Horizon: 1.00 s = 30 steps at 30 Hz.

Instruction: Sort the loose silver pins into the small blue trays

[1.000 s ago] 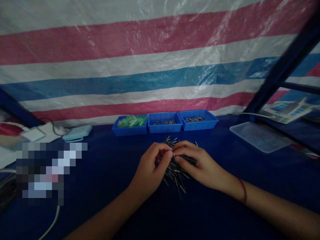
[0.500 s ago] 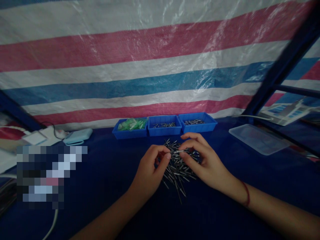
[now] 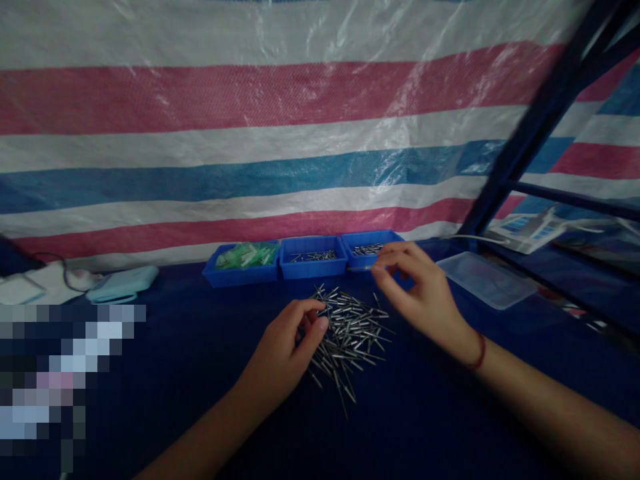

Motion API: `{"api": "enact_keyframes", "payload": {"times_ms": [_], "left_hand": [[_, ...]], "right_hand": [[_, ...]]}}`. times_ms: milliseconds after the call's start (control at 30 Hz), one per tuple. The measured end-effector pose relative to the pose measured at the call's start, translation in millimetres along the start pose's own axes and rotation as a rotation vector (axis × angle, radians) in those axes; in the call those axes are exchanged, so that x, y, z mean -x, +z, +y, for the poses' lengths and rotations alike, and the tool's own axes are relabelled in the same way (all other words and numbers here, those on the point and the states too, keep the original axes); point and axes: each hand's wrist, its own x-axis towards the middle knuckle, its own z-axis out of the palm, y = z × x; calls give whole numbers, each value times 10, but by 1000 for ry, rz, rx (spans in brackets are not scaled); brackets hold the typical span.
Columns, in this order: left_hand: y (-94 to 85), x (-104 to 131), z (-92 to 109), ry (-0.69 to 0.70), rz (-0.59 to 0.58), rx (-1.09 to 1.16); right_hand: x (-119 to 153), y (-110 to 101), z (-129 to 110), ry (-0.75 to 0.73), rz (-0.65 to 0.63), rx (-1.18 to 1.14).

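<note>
A heap of thin metal pins that look like blind rivets (image 3: 350,330) lies on the dark blue table. My left hand (image 3: 293,343) is at the heap's left edge, thumb and index finger apart, with nothing visible between them. My right hand (image 3: 417,287), a red cord at its wrist, is up beyond the heap, in front of the right blue bin (image 3: 373,239). Its thumb and index finger pinch a slim silvery pin, partly hidden by the fingertips. That bin and the middle blue bin (image 3: 314,268) hold similar metal pins.
A left blue bin (image 3: 243,275) holds green and clear plastic pieces. A clear plastic lid (image 3: 487,280) lies at the right, near a dark metal frame (image 3: 520,147). A light blue case (image 3: 123,285) is at the left. Striped sheeting (image 3: 250,153) hangs behind.
My right hand has moved away from my left, up and right towards the right bin, with a pin in its fingers. My left thumb and index finger have parted. The view has shifted slightly.
</note>
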Motion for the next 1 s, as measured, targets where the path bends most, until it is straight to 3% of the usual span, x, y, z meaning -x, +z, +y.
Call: {"api": "enact_keyframes", "payload": {"times_ms": [67, 167, 267, 500, 800, 1000], "left_hand": [[-34, -18, -17, 30, 1, -54], [-101, -56, -50, 85, -36, -141], [-180, -100, -124, 123, -56, -258], [-324, -133, -337, 103, -211, -520], [-305, -143, -391, 147, -217, -561], [-328, -161, -374, 135, -291, -536]], "right_hand": [[-93, -20, 273, 83, 108, 165], [-155, -29, 658, 129, 83, 347], [-132, -28, 818, 162, 44, 381], [-40, 4, 506, 115, -94, 297], [118, 163, 182, 7, -289, 117], [155, 162, 84, -84, -348, 126]]}}
